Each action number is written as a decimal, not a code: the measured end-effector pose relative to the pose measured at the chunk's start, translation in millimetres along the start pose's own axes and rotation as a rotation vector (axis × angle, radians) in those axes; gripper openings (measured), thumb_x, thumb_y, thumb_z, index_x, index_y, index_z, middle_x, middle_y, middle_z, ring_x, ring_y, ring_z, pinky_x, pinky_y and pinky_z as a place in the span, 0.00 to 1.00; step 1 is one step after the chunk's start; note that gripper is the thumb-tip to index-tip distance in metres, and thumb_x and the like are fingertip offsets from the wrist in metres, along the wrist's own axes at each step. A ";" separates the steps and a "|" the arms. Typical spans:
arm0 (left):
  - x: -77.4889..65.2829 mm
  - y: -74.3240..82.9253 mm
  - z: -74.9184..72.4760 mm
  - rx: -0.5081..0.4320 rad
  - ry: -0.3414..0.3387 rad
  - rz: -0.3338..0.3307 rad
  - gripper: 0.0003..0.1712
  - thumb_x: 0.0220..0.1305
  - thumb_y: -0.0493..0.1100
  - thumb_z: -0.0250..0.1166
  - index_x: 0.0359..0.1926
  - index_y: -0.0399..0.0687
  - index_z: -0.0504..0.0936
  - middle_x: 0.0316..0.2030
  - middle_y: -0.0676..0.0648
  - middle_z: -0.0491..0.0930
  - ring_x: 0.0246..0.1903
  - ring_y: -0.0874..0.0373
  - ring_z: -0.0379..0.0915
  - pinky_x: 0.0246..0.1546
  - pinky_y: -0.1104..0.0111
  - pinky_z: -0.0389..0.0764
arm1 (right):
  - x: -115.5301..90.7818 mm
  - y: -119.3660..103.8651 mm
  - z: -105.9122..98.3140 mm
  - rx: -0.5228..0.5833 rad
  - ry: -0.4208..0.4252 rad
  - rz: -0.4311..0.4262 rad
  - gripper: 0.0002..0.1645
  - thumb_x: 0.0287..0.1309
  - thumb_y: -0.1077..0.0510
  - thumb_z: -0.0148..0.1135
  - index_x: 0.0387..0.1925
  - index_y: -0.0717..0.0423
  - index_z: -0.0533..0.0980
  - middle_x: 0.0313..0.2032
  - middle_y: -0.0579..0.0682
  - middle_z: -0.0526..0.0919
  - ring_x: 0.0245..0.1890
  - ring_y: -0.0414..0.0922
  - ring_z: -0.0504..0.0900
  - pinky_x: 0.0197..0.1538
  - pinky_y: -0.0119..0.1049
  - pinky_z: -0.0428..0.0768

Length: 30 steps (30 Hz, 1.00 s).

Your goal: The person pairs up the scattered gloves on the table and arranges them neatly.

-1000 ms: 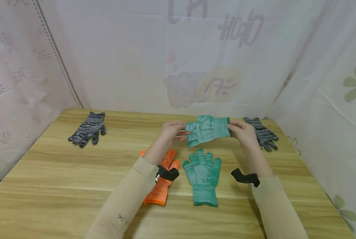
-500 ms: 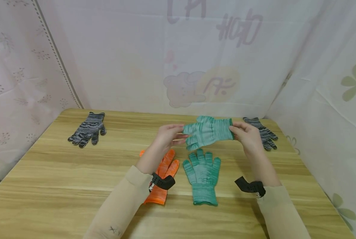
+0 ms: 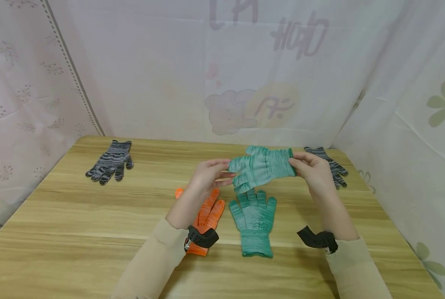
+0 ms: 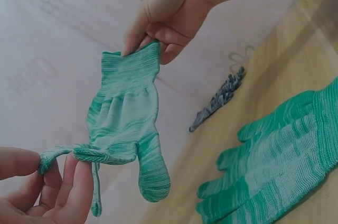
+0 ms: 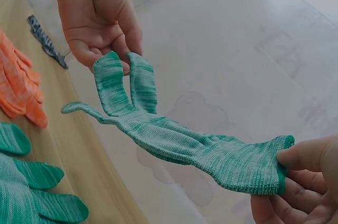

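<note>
Green held glove [image 3: 263, 168]: up in the air, just beyond the fingertips of the flat green glove [image 3: 255, 232], stretched crosswise, cuff to the right, and here it comes closer!
Just changed: it has edged rightward and towards the person; in the head view its lowest finger now overlaps the flat green glove's fingertips, where a gap showed a second ago.
What that means: apparently mid-handling, kept spread by two grips, nearer its look-alike.
Left hand [image 3: 209, 176]: beyond and left of the flat green glove, pinching the glove's finger ends.
Right hand [image 3: 314, 168]: beyond and right of it, thumb and fingers nipping the cuff edge.
Orange glove [image 3: 212, 214]: just left of it, partly behind the left arm, unmoved.
Left grey glove [image 3: 112, 162]: far off, beyond and left of it.
Right grey glove [image 3: 334, 170]: beyond and right of it, partly behind the right hand.
</note>
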<state>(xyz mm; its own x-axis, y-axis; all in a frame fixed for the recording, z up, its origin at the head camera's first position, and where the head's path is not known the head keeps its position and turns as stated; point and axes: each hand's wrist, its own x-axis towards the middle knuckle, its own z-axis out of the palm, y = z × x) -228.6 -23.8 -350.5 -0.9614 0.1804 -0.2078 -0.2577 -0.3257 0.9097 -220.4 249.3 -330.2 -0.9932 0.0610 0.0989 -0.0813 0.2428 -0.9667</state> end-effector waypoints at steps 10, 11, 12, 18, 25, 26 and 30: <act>-3.1 1.0 0.0 0.027 -0.001 0.007 0.14 0.68 0.34 0.58 0.52 0.34 0.80 0.49 0.42 0.75 0.50 0.38 0.75 0.36 0.63 0.82 | -5.5 -6.3 0.3 0.037 -0.004 -0.041 0.18 0.61 0.52 0.65 0.45 0.62 0.77 0.36 0.44 0.79 0.33 0.37 0.76 0.36 0.25 0.76; -3.1 0.4 -0.3 0.037 -0.004 0.011 0.14 0.68 0.34 0.58 0.53 0.34 0.80 0.50 0.41 0.75 0.50 0.37 0.75 0.37 0.62 0.82 | -5.8 -6.6 0.4 0.024 0.000 -0.044 0.18 0.61 0.52 0.64 0.46 0.62 0.77 0.35 0.44 0.79 0.32 0.37 0.76 0.35 0.24 0.76; -3.0 -0.5 -0.6 0.048 -0.009 0.016 0.14 0.68 0.34 0.58 0.53 0.33 0.79 0.51 0.41 0.75 0.49 0.37 0.76 0.39 0.61 0.82 | -6.1 -6.9 0.3 0.005 0.004 -0.048 0.18 0.62 0.52 0.64 0.46 0.62 0.77 0.36 0.43 0.79 0.32 0.36 0.75 0.35 0.24 0.76; -3.0 -4.3 -1.2 0.118 -0.043 0.031 0.15 0.69 0.34 0.58 0.54 0.33 0.78 0.52 0.40 0.74 0.42 0.45 0.80 0.44 0.55 0.79 | -7.9 -8.0 0.4 -0.134 0.026 -0.074 0.22 0.64 0.49 0.60 0.50 0.63 0.77 0.37 0.41 0.80 0.36 0.37 0.75 0.37 0.24 0.76; -1.0 -8.0 -1.8 0.147 -0.054 0.024 0.16 0.69 0.34 0.57 0.55 0.33 0.78 0.52 0.40 0.73 0.49 0.37 0.75 0.45 0.54 0.79 | -10.5 -10.0 1.5 -0.169 0.033 -0.111 0.22 0.65 0.50 0.60 0.50 0.64 0.77 0.38 0.40 0.81 0.40 0.38 0.77 0.40 0.23 0.76; -1.2 -8.2 -1.8 0.149 -0.056 0.021 0.16 0.69 0.34 0.57 0.55 0.33 0.78 0.52 0.40 0.73 0.50 0.37 0.74 0.47 0.53 0.78 | -11.0 -10.5 1.6 -0.169 0.035 -0.120 0.21 0.64 0.50 0.60 0.50 0.63 0.77 0.38 0.40 0.81 0.41 0.38 0.77 0.41 0.23 0.76; 0.0 -10.4 -2.2 0.165 -0.057 0.012 0.16 0.69 0.35 0.57 0.54 0.33 0.78 0.50 0.40 0.74 0.49 0.38 0.76 0.49 0.52 0.77 | -13.6 -13.0 2.1 -0.166 0.042 -0.158 0.19 0.64 0.52 0.61 0.48 0.62 0.78 0.38 0.41 0.82 0.42 0.38 0.76 0.40 0.24 0.76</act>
<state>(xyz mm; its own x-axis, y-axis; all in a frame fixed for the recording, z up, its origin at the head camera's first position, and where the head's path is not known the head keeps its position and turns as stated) -226.1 -22.5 -360.8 -0.9562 0.2310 -0.1800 -0.2221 -0.1718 0.9598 -206.1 243.3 -319.5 -0.9646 0.0486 0.2591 -0.2175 0.4085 -0.8865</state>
